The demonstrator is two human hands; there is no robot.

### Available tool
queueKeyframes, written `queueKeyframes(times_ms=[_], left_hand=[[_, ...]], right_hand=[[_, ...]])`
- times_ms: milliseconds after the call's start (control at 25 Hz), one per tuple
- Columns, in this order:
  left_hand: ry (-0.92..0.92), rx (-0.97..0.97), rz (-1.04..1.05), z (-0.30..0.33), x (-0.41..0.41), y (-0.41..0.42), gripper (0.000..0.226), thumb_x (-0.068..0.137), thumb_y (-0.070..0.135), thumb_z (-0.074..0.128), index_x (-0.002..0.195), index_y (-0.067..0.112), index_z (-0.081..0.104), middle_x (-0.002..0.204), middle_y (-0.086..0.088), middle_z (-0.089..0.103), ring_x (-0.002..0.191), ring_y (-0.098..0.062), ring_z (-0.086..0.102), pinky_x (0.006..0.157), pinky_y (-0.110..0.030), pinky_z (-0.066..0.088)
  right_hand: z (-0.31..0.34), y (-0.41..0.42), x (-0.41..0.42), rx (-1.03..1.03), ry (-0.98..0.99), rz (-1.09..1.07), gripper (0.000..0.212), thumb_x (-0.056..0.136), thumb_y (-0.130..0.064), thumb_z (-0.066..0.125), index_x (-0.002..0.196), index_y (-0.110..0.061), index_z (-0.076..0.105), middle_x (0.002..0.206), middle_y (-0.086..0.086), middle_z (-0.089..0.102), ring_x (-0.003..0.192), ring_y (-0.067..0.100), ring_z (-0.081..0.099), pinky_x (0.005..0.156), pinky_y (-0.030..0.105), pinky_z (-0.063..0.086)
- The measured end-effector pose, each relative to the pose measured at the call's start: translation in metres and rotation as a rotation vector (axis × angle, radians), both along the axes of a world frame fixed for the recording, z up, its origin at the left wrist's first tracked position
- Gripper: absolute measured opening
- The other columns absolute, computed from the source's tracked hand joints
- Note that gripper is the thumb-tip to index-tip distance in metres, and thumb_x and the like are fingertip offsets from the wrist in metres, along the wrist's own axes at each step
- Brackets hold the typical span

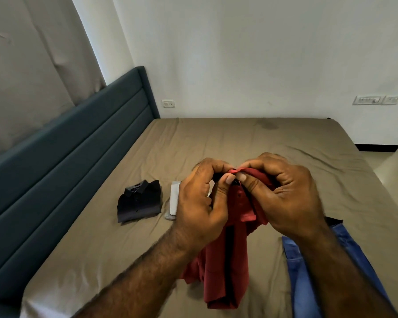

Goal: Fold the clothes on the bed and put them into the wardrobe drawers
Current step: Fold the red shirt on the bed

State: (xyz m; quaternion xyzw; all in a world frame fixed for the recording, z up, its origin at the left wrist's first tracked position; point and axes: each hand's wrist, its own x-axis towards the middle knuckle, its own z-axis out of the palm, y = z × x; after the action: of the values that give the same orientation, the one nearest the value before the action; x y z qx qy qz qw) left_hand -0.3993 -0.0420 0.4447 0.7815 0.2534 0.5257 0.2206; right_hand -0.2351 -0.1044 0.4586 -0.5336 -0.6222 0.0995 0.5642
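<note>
A red polo shirt (225,267) with a black stripe hangs above the bed (216,143), held up by its collar. My left hand (200,203) and my right hand (283,196) both pinch the collar edge between thumb and fingers, close together at the middle of the view. The shirt's lower part rests crumpled on the brown sheet. A folded dark shirt (139,200) lies to the left. Beside it sits a folded white-grey garment (174,203), partly hidden by my left hand. Blue jeans (306,278) lie at the right under my right forearm.
A dark blue padded headboard (67,161) runs along the bed's left side, with a beige curtain (32,65) behind it. White walls carry a socket (168,103) and a switch panel (375,100). Floor shows at the far right.
</note>
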Motion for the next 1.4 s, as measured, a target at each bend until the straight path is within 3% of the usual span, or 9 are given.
queueKeyframes(times_ms=[480,680,800,880,960,1080,1200,1320,1400], left_hand=[[0.029,0.470,0.179,-0.009,-0.006,-0.007,0.006,0.094,0.002,0.074,0.097,-0.003,0.077,0.095,-0.009,0.076,0.089,-0.019,0.073,0.085,-0.031,0.059],[-0.016,0.052,0.064,-0.006,-0.003,-0.001,0.015,0.096,0.002,0.072,0.110,0.006,0.077,0.098,0.004,0.076,0.090,-0.009,0.071,0.081,-0.022,0.055],[0.171,-0.098,0.163,-0.028,-0.007,0.019,0.047,0.108,0.046,0.053,0.074,0.018,0.070,0.068,0.009,0.066,0.066,-0.010,0.064,0.063,-0.032,0.051],[0.414,-0.605,0.323,-0.069,-0.021,0.041,0.085,0.097,0.085,0.023,0.071,0.017,0.067,0.068,-0.001,0.071,0.069,-0.020,0.071,0.071,-0.039,0.060],[0.408,-1.506,0.099,-0.123,-0.029,0.058,0.109,0.083,0.099,0.017,0.100,0.006,0.073,0.095,-0.022,0.078,0.094,-0.040,0.076,0.090,-0.050,0.061],[-0.151,-1.859,-0.297,-0.159,-0.019,0.059,0.078,0.098,0.076,0.047,0.136,0.009,0.062,0.128,-0.021,0.071,0.117,-0.039,0.069,0.107,-0.056,0.052],[-0.545,-1.693,-0.159,-0.136,0.005,0.076,0.034,0.102,0.029,0.060,0.118,0.001,0.071,0.093,-0.016,0.076,0.086,-0.031,0.072,0.095,-0.048,0.057],[-0.752,-1.497,-0.154,-0.118,0.011,0.101,0.031,0.102,0.000,0.052,0.129,0.004,0.067,0.096,-0.016,0.077,0.086,-0.030,0.075,0.097,-0.053,0.058],[-0.698,-1.400,-0.348,-0.100,0.008,0.086,0.036,0.092,-0.010,0.052,0.109,0.011,0.077,0.092,-0.012,0.077,0.080,-0.023,0.076,0.084,-0.040,0.064]], right_hand=[[-0.018,0.002,-0.016,0.321,-0.369,-0.269,0.025,0.103,-0.025,0.059,0.102,-0.002,0.068,0.096,0.009,0.061,0.083,0.022,0.058,0.070,0.037,0.051],[-0.029,0.008,-0.019,0.199,-0.310,-0.237,0.015,0.103,-0.026,0.061,0.108,-0.012,0.064,0.096,-0.002,0.063,0.080,0.016,0.062,0.067,0.035,0.055],[-0.034,0.015,-0.021,0.045,-0.207,-0.297,0.012,0.104,-0.027,0.059,0.108,-0.017,0.063,0.087,-0.007,0.066,0.073,0.009,0.062,0.063,0.032,0.055],[-0.029,0.019,-0.024,-0.018,-0.048,-0.311,0.009,0.103,-0.027,0.060,0.105,-0.019,0.062,0.081,-0.012,0.063,0.073,0.006,0.064,0.060,0.018,0.052],[-0.019,0.018,-0.025,-0.035,0.061,-0.246,0.006,0.104,-0.025,0.061,0.099,-0.021,0.062,0.079,-0.012,0.064,0.077,0.005,0.065,0.061,0.014,0.050],[-0.009,0.008,-0.023,-0.224,0.266,0.140,0.014,0.101,-0.021,0.060,0.090,-0.016,0.065,0.078,-0.005,0.068,0.071,0.009,0.065,0.062,0.025,0.053],[-0.028,-0.011,-0.010,-0.903,0.245,0.617,0.011,0.099,-0.008,0.065,0.089,-0.011,0.068,0.079,-0.003,0.069,0.068,0.005,0.060,0.066,0.021,0.050],[-0.093,-0.013,0.008,-1.233,-0.556,0.389,0.022,0.096,-0.042,0.069,0.098,-0.020,0.072,0.095,-0.001,0.075,0.081,0.014,0.065,0.078,0.029,0.053],[-0.098,-0.007,0.012,-0.992,-0.138,0.084,0.049,0.085,-0.070,0.072,0.099,-0.023,0.072,0.095,-0.001,0.076,0.086,0.017,0.070,0.077,0.033,0.055]])
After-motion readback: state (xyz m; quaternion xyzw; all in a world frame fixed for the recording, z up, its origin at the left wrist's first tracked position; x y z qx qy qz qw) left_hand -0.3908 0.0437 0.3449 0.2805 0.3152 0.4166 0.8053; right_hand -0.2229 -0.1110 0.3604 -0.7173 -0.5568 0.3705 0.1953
